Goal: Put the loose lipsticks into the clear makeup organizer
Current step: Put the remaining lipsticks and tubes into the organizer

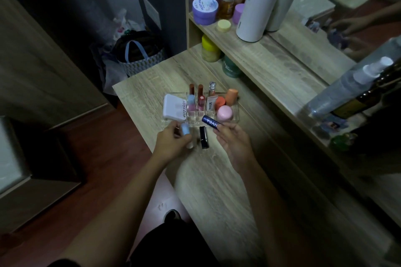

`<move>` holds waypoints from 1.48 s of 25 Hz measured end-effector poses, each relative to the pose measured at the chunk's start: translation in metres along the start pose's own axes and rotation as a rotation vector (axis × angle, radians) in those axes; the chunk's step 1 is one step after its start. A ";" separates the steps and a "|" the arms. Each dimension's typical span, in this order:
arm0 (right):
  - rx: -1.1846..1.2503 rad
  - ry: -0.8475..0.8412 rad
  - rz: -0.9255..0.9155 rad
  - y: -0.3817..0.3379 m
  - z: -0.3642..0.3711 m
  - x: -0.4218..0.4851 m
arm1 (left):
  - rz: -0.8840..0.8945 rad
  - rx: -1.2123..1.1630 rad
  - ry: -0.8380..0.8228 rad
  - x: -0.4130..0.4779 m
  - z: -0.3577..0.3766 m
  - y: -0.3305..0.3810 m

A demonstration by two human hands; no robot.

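The clear makeup organizer (235,117) stands on the wooden table and holds several lip tubes, a white compact (173,109), a pink jar and orange-capped items. My right hand (233,143) pinches a dark blue lip balm stick (210,122) just in front of the organizer's near right edge. My left hand (172,143) grips a lipstick with a light blue cap (186,130) near the organizer's front left corner. A black lipstick (203,140) lies loose on the table between my hands.
A raised shelf (282,65) behind the table carries a white cylinder (257,8), jars and bottles. A mirror sits behind it. Spray bottles (347,89) stand at the right. Bags (138,54) lie on the floor to the left of the table edge.
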State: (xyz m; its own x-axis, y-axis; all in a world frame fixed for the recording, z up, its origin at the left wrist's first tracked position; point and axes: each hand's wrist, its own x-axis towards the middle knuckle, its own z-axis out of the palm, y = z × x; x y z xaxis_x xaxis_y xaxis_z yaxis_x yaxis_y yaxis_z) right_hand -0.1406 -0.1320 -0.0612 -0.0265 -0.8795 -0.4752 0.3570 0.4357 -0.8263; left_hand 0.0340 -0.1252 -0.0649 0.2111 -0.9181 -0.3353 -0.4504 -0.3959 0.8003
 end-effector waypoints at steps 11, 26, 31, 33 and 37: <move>-0.261 -0.056 -0.173 0.009 0.017 0.013 | 0.237 -0.037 0.120 0.022 -0.018 0.021; -0.859 0.117 -0.441 0.021 0.038 0.051 | 0.335 0.190 0.095 0.039 0.003 0.015; -0.961 0.148 -0.467 0.021 0.039 0.050 | 0.358 0.239 0.123 0.041 0.009 0.015; -0.974 0.149 -0.470 0.020 0.039 0.048 | 0.344 0.240 0.133 0.041 0.009 0.015; -0.960 0.195 -0.442 0.021 0.027 0.038 | 0.338 0.174 0.158 0.032 0.007 0.009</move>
State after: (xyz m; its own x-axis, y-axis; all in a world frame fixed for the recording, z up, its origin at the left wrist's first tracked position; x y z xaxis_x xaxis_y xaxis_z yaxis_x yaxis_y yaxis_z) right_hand -0.1090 -0.1616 -0.0887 -0.1526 -0.9872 -0.0456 -0.6015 0.1294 -0.7883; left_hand 0.0303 -0.1584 -0.0719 0.1507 -0.9883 0.0228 -0.6542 -0.0824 0.7518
